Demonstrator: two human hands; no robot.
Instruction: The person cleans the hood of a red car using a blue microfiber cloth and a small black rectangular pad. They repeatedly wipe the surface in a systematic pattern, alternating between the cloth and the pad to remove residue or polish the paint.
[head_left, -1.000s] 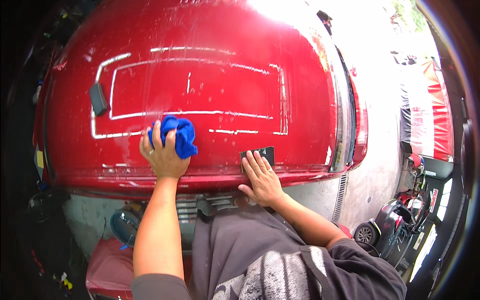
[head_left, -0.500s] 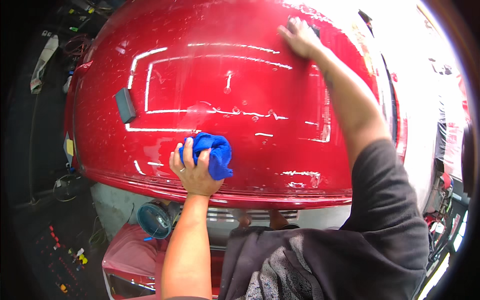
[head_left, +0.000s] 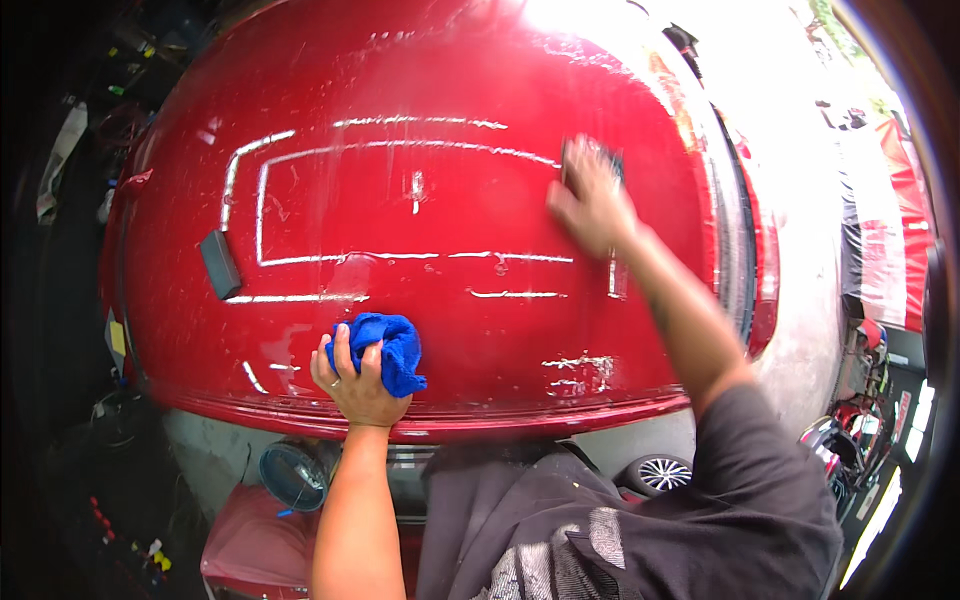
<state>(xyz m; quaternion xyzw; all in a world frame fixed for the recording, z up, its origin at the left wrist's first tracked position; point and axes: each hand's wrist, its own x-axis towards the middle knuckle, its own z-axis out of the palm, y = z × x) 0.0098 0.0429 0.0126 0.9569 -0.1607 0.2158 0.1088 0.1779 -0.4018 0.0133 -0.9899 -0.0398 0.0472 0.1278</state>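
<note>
A broad, glossy red car roof (head_left: 480,225) fills the middle of the view, with bright light reflections and small wet-looking marks on it. At the near edge, left of centre, my left hand (head_left: 365,392) is closed on a bunched blue cloth (head_left: 390,350) that rests on the paint. Farther off to the right, my right hand (head_left: 598,210), slightly blurred, is over a dark block-shaped pad (head_left: 612,165) against the roof. Most of that pad is covered by my fingers. A separate dark grey block (head_left: 220,265) lies on the left part of the roof.
Below the near edge on the left stands a blue-green bucket (head_left: 292,475), beside a pinkish-red panel (head_left: 260,540). A wheel (head_left: 662,472) shows near my right side. Assorted gear (head_left: 850,430) sits at the far right.
My right hand has come nearer across the roof with the pad. My left hand keeps its place on the roof with the cloth, while the whole view has shifted.
</note>
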